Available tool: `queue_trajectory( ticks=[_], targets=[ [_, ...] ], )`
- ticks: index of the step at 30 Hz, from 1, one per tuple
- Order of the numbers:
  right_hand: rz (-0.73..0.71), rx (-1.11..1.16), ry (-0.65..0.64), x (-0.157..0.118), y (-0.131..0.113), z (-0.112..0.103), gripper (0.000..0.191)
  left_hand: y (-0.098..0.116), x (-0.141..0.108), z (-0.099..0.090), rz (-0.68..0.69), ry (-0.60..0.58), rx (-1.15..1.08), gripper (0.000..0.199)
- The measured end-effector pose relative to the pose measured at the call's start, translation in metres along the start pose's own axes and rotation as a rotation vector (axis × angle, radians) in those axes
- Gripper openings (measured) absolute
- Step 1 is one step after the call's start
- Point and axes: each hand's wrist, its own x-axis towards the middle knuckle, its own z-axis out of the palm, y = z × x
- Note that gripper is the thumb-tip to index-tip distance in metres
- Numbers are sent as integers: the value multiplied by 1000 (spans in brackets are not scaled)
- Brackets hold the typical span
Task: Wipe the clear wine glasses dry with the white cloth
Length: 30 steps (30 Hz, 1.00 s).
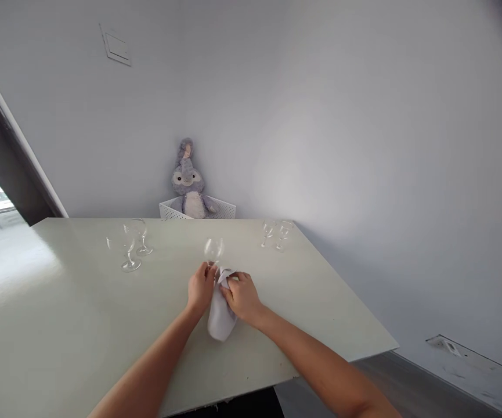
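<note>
A clear wine glass (213, 248) is held bowl up over the middle of the table. My left hand (201, 287) is closed around its lower part, where the stem is mostly hidden by the fingers. My right hand (242, 297) is closed on a white cloth (221, 318). The cloth's upper end is bunched beside the glass's lower part, and the rest hangs down toward me. Whether the cloth touches the glass is hidden by my fingers.
Two stemmed glasses (130, 265) stand at the left of the pale table (320, 313), and two smaller stemmed glasses (282, 237) at the back right. Behind the far edge, a plush rabbit (194, 204) sits in a white perforated basket (228, 210). Walls meet in the corner there.
</note>
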Motion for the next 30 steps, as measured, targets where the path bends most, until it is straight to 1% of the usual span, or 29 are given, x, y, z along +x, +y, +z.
queue_trajectory(
  ticks=[2,3,4,5,8,10,13,15,17,20,23,27,30],
  targets=[
    [-102,-14,-151,-5,-1,-14,36,-3,7,-5,-29,86,-44,29],
    [-130,9,-205,-6,-1,-22,38,-5,9,-7,-45,116,-79,28],
    [-135,42,-224,-5,-2,-29,38,-6,11,-9,-54,136,-117,28],
    [-114,78,-199,-3,-2,-35,37,-7,12,-10,-59,144,-147,27],
    [27,199,-18,11,0,-43,30,-6,7,-7,-14,99,-181,24],
    [103,326,11,20,1,-38,25,-4,0,2,93,45,-177,24],
    [191,532,30,26,1,-19,25,-1,-12,17,264,10,-178,32],
    [232,629,86,25,4,-5,23,0,-17,24,309,-5,-177,37],
    [285,668,122,24,10,4,25,0,-20,26,334,-31,-148,41],
    [456,622,186,22,35,3,27,0,-21,25,345,-92,-61,50],
    [593,542,285,18,77,-11,31,-2,-20,25,283,-122,-47,52],
    [717,415,424,6,139,-35,35,-9,-14,29,161,-53,-165,48],
    [774,336,471,0,170,-46,36,-13,-9,32,90,-21,-229,45]
  ],
)
